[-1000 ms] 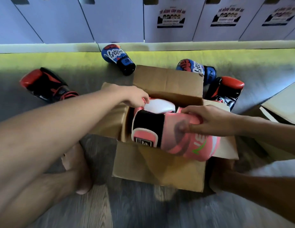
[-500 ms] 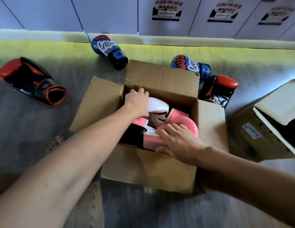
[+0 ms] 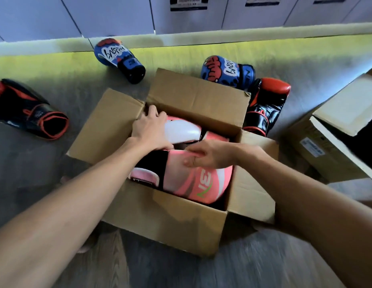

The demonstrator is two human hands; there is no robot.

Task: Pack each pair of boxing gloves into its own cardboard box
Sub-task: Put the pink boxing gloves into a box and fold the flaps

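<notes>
An open cardboard box (image 3: 160, 221) stands on the floor in front of me with a pink and white pair of boxing gloves in it. The near pink glove (image 3: 197, 183) lies along the front wall; the far glove (image 3: 182, 130) shows its white part behind it. My left hand (image 3: 149, 129) grips the far glove at the box's back left corner. My right hand (image 3: 210, 154) holds the top edge of the near glove, fingers curled over it. Two blue gloves (image 3: 116, 57) (image 3: 224, 70) and two black and red gloves (image 3: 29, 111) (image 3: 266, 102) lie loose on the floor.
A second open cardboard box (image 3: 334, 129) stands at the right, close to the first box's right flap (image 3: 258, 179). A wall of pale panels (image 3: 110, 15) with a skirting runs along the far side. My bare foot shows under my left forearm.
The near pink glove has dropped into the box along its front wall. My right hand shifted from pressing on top of it to holding its upper edge. My left hand stays on the far glove.
</notes>
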